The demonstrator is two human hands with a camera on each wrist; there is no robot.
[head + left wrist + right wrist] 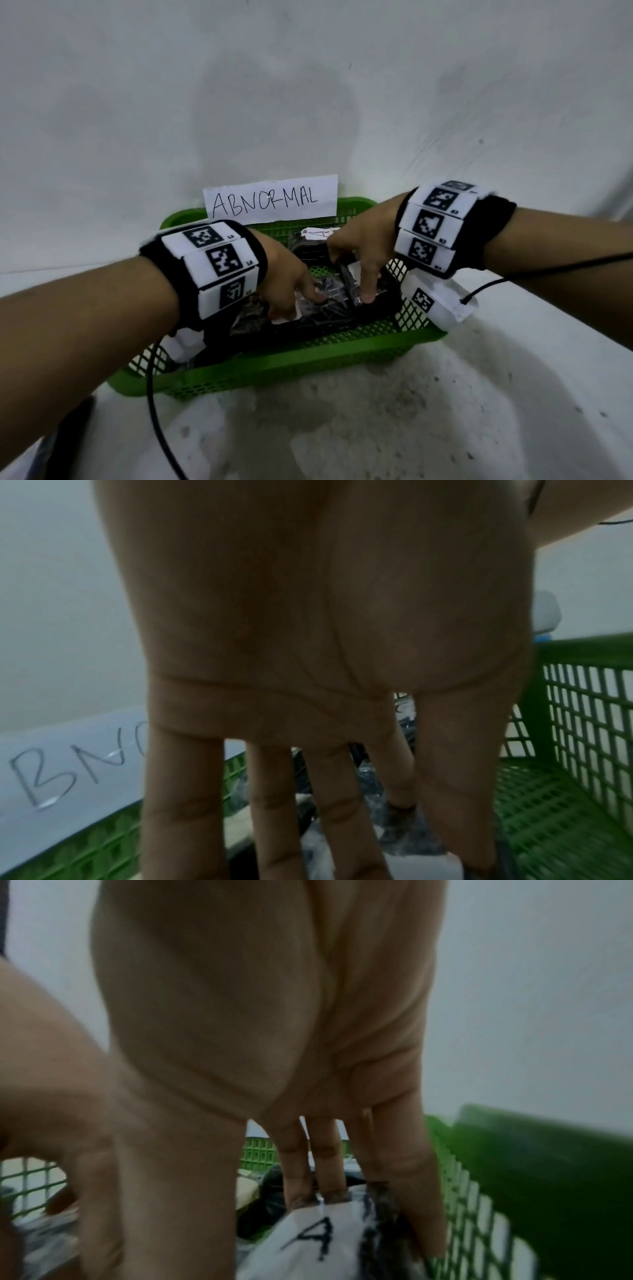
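Note:
A green mesh basket stands on the pale floor, against a wall. It holds several black items in clear plastic bags, some with white labels. Both my hands reach down into it. My left hand has straight fingers and its tips touch the bagged items. My right hand spreads straight fingers over a bag whose white label reads "A". Its thumb presses the plastic nearer me. What lies under the palms is hidden.
A paper sign reading "ABNORMAL" is fixed at the basket's far rim. The white wall rises right behind it. Black cables run from both wrist units across the speckled floor in front of the basket.

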